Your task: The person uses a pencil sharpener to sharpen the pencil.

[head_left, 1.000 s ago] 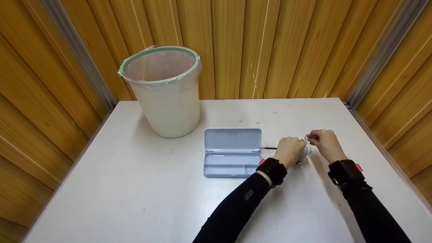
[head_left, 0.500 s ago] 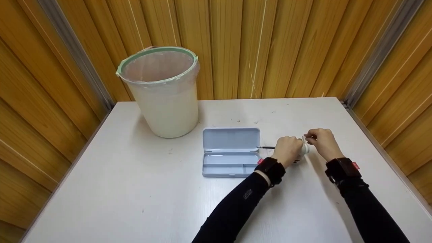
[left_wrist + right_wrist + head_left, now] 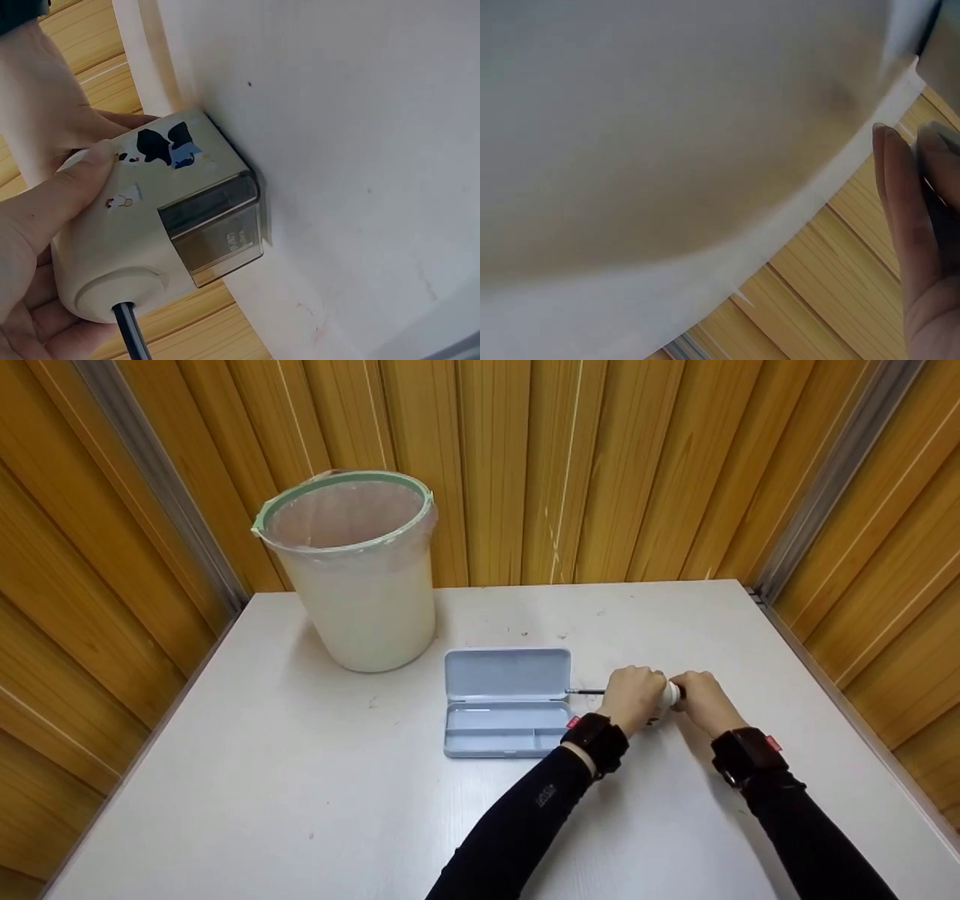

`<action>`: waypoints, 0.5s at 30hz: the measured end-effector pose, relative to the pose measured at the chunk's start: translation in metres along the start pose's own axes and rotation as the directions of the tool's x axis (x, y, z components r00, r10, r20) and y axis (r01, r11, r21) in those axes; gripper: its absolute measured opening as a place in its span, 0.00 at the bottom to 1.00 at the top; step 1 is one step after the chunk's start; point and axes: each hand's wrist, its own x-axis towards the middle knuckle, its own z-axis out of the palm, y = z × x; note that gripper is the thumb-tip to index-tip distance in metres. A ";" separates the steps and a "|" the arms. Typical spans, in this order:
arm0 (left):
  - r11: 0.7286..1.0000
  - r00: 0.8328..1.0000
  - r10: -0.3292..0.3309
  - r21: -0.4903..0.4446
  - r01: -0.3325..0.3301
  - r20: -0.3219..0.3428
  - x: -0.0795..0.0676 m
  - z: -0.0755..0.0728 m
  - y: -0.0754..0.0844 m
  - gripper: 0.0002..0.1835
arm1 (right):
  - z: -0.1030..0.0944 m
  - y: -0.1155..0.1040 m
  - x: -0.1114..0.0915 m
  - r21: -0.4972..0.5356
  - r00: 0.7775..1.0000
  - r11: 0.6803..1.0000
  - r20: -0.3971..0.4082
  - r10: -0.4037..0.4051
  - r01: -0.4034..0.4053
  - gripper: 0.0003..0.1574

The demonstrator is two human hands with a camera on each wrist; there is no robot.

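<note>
My left hand (image 3: 632,695) grips a cream crank pencil sharpener (image 3: 120,225) with cartoon stickers and a clear dark shavings drawer (image 3: 217,232). The sharpener lies against the white table, mostly behind that hand in the head view. A dark pencil (image 3: 586,691) sticks out of its round front opening, pointing left toward the pencil case. On the sharpener's other side my right hand (image 3: 705,701) pinches the crank handle, which its fingers largely hide. In the right wrist view, the thumb and fingers (image 3: 904,202) close together at the right edge.
A light blue pencil case (image 3: 508,673) lies with its lid raised, left of the sharpener. The pencil's end reaches its right edge. At the back left stands a tall pale bin (image 3: 367,607) with a green rim and a plastic liner. Wood-patterned walls (image 3: 495,472) enclose the table.
My right hand has moved down and closer to the sharpener with the crank handle, whose raised arm was visible before. The left hand keeps its grip. The head view has shifted slightly.
</note>
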 end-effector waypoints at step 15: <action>1.000 1.000 -0.015 0.024 0.015 0.003 -0.002 0.000 0.000 0.06 | -0.004 0.001 -0.003 0.084 0.995 0.996 0.103 -0.001 -0.008 0.06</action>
